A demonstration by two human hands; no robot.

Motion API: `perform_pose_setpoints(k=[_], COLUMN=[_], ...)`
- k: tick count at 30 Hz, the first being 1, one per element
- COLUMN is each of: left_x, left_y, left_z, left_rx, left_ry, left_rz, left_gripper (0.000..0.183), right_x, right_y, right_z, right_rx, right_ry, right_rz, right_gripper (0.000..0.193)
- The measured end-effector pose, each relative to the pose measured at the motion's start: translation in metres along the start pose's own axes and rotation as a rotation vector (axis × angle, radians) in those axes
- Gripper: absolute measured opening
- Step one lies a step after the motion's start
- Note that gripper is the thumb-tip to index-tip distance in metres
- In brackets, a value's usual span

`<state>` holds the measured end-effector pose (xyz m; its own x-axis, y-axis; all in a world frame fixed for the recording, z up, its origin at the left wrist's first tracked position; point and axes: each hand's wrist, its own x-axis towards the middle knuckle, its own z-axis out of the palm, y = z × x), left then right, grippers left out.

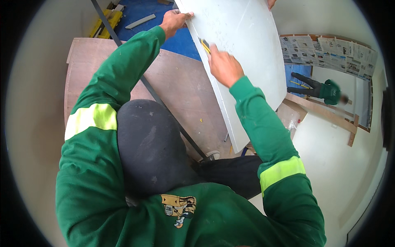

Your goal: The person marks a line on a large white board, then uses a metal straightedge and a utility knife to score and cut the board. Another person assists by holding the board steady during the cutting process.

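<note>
A large white board (247, 53) slants across the upper middle, its long left edge running down toward my knees. My left hand (175, 21) grips that edge near the top, thumb on the face and fingers behind it. Lower down by the same edge, my right hand (225, 66) is closed around a slim yellow utility knife (205, 46), held against the board's face; its tip is hard to make out. Another person's hand (271, 3) shows at the board's far right edge.
Beneath lies a brownish plywood sheet (98, 61), crossed by a dark metal bar (154, 94). Blue floor covering (140, 35) and a yellow toolbox (106, 24) are beyond. At right, a newspaper-covered frame (329, 55) borders an area where a person in green (329, 92) shows.
</note>
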<state>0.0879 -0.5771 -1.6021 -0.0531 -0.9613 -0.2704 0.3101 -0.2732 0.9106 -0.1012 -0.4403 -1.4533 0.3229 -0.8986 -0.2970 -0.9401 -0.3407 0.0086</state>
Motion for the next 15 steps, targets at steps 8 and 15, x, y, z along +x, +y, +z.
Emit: perform_pose_setpoints(k=[8, 15], left_x=[-0.005, -0.011], left_y=[-0.003, 0.002], left_z=[-0.008, -0.003], left_rx=[0.029, -0.038], left_ry=[-0.065, -0.038], left_rz=[0.023, 0.001], left_gripper=[0.068, 0.065], right_x=[-0.098, -0.153], right_y=[0.031, 0.033], right_z=[0.029, 0.019], right_rx=[-0.043, -0.051], right_ry=[-0.113, -0.225], right_rz=[0.049, 0.109], right_gripper=[0.047, 0.044])
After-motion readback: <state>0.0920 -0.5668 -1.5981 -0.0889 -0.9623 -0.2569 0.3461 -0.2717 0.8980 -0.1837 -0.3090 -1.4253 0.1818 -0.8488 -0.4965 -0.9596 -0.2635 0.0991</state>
